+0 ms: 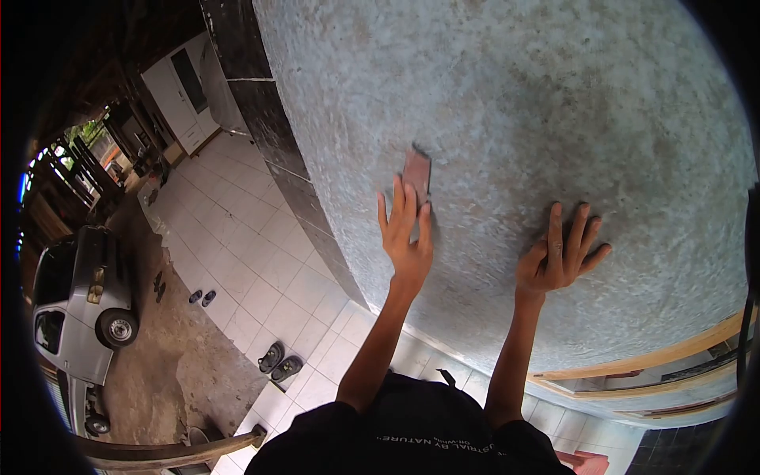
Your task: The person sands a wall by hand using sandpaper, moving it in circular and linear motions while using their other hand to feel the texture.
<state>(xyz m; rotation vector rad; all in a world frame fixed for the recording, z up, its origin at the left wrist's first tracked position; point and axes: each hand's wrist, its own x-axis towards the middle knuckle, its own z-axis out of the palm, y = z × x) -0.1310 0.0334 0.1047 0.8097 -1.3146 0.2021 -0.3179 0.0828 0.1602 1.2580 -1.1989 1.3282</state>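
My left hand [408, 241] presses a small reddish-brown piece of sandpaper [417, 169] against the grey-blue wall [475, 103]. Its fingers lie over the lower end of the piece, and the upper part sticks out above the fingertips, with a dark edge showing along the right side. Further right, my right hand [554, 257] rests on the same wall with its fingers spread and nothing in them. The wall surface is rough and mottled, with darker patches above and around the right hand.
Dark tiles [273, 131] edge the wall on the left. White floor tiles [245, 237] bear sandals [281, 364]. A silver vehicle [83, 293] stands beyond, near a white wardrobe [182, 95]. At lower right is a wood-framed opening [617, 358]; a wooden rail [174, 451] runs at lower left.
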